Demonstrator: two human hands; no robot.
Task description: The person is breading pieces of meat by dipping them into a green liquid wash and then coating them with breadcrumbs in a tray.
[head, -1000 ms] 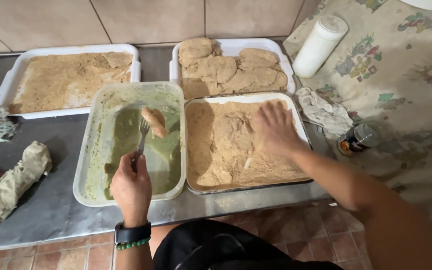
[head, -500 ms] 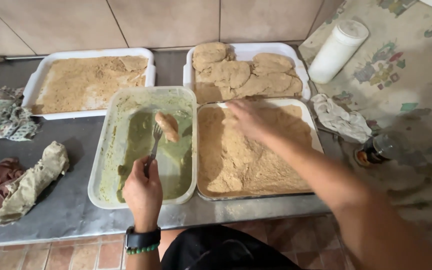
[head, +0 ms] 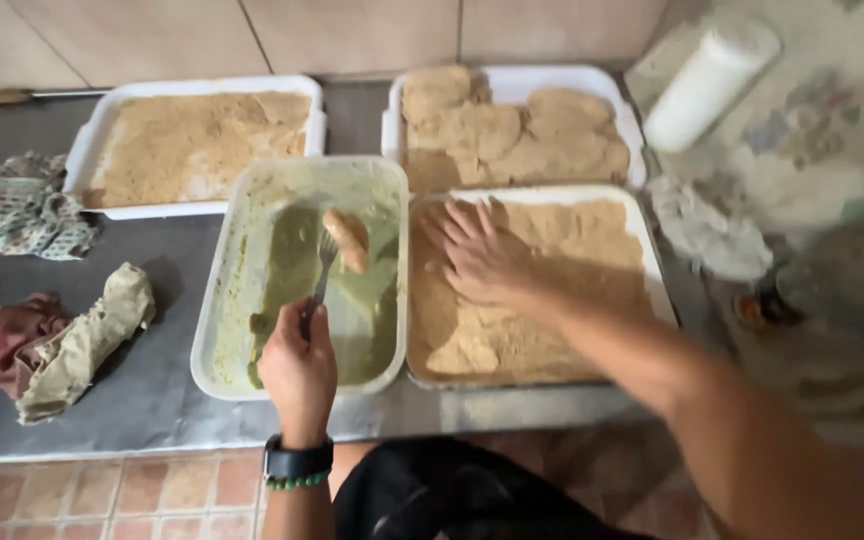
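Looking down at a grey counter, I hold a fork (head: 320,275) in my left hand (head: 297,365), fingers closed around its handle, with a small piece of meat (head: 349,240) lifted on the tines above a clear dish of greenish batter (head: 227,300). My right hand (head: 482,255) lies flat with fingers spread on the crumbs in a white tray (head: 652,260) just beside the dish, to its right. So the meat sits just left of my right hand, its long axis running away from me, and the crumb tray is the nearest landing place. Behind are a second crumb tray (head: 92,150) and a tray of breaded cutlets (head: 512,130)
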